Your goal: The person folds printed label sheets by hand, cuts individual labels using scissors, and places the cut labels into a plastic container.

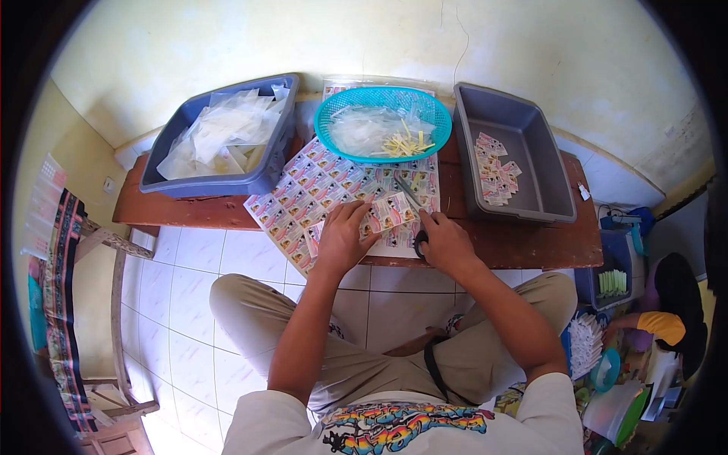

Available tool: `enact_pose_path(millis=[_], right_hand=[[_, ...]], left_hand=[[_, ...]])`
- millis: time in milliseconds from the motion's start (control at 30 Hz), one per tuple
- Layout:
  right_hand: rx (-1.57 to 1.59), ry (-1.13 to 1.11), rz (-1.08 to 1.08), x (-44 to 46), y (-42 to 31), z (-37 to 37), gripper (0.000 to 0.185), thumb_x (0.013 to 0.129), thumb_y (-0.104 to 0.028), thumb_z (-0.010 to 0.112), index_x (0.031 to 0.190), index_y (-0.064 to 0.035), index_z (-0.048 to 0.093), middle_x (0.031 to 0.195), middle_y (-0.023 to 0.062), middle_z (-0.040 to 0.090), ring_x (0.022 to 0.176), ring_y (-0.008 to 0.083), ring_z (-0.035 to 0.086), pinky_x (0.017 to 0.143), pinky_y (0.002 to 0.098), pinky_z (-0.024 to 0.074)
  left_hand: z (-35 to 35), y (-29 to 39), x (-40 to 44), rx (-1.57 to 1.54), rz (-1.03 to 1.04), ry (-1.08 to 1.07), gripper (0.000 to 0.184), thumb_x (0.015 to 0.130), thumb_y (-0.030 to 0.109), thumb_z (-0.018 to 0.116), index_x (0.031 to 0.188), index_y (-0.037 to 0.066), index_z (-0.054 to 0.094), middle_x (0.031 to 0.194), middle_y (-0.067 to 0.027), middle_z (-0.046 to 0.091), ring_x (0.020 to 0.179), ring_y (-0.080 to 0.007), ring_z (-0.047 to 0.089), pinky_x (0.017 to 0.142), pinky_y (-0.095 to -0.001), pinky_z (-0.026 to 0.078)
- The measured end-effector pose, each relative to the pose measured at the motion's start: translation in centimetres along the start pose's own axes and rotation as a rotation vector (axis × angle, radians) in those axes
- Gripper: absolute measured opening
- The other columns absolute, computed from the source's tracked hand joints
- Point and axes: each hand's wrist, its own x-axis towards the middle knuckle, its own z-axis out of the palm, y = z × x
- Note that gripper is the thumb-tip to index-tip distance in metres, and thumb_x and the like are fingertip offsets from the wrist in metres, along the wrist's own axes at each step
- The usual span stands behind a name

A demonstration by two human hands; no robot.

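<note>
My left hand (345, 236) is closed on a strip of printed labels (390, 213), fingers on top. The strip lies just over printed label sheets (292, 201) spread on the bench. A pair of scissors (407, 189) is in my right hand (449, 244), its dark handle by the thumb and its blades pointing away from me, towards the basket. The blades are beside the right end of the strip; whether they touch it I cannot tell. My right fingers are partly hidden behind the hand.
A teal basket (322, 140) holds clear plastic bags and thin yellow strips. The left grey tub (220, 186) is heaped with translucent bags. Cut labels (497, 178) lie in the right grey tub (542, 182). All stand on a wooden bench (523, 246). Another person (663, 326) is at right.
</note>
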Motion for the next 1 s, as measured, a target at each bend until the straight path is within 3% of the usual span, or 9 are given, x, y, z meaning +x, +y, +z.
enact_pose_path(millis=[267,333,467,633,733,1000], right_hand=[[0.203,-0.082,0.033,-0.7,0.6,-2.6,0.068,0.079,-0.016,0.078,0.143,-0.0025,0.062,0.125,0.0239,0.065,0.108,0.0436,0.069,0.098,0.05,0.0568],[0.259,0.034,-0.052,-1.1,1.4,-2.2,0.068,0.078,-0.016,0.079,0.143,-0.0032,0.064,0.121,0.0225,0.066,0.103,0.0407,0.07,0.093,0.0471,0.058],[0.379,-0.017,-0.041,-2.3,1.4,-4.0,0.074,0.077,-0.018,0.078,0.147,-0.002,0.06,0.118,0.0239,0.066,0.102,0.0378,0.069,0.093,0.0458,0.0563],[0.588,-0.052,0.038,-3.8,0.4,-5.4,0.087,0.078,-0.027,0.091,0.155,-0.0071,0.056,0.111,0.0156,0.065,0.086,0.0218,0.068,0.083,0.0354,0.0569],[0.652,-0.027,0.005,-4.2,0.4,-5.3,0.092,0.078,-0.034,0.094,0.157,-0.0097,0.054,0.11,0.0123,0.064,0.083,0.0176,0.066,0.078,0.0325,0.0561],[0.853,-0.155,0.004,-4.3,-0.5,-4.6,0.089,0.086,-0.035,0.09,0.161,-0.0125,0.049,0.111,0.0108,0.06,0.088,0.0173,0.067,0.08,0.0322,0.0563]], left_hand=[[-0.5,-0.4,0.2,-0.003,-0.02,0.021,0.068,0.077,0.018,0.091,0.137,0.004,0.065,0.136,-0.015,0.066,0.128,-0.0374,0.061,0.113,-0.0493,0.046],[-0.8,-0.5,0.6,0.004,-0.009,0.061,0.067,0.075,0.016,0.091,0.136,0.002,0.066,0.136,-0.0173,0.067,0.126,-0.039,0.062,0.112,-0.0494,0.048],[-1.5,-0.7,1.2,0.011,-0.01,0.09,0.066,0.075,0.016,0.091,0.135,0.001,0.067,0.136,-0.0176,0.067,0.126,-0.0391,0.062,0.112,-0.0491,0.048],[-1.7,-0.9,1.6,0.037,-0.005,0.158,0.065,0.076,0.016,0.091,0.134,0.002,0.067,0.137,-0.0173,0.067,0.126,-0.0396,0.062,0.111,-0.0497,0.048],[-1.5,-0.8,1.7,0.057,0.002,0.178,0.063,0.076,0.017,0.09,0.133,0.003,0.067,0.136,-0.0162,0.066,0.125,-0.0386,0.061,0.112,-0.0494,0.047],[-1.3,0.2,2.3,0.051,0.037,0.208,0.062,0.075,0.016,0.091,0.131,0.003,0.068,0.137,-0.0171,0.065,0.126,-0.0389,0.061,0.11,-0.0494,0.048]])
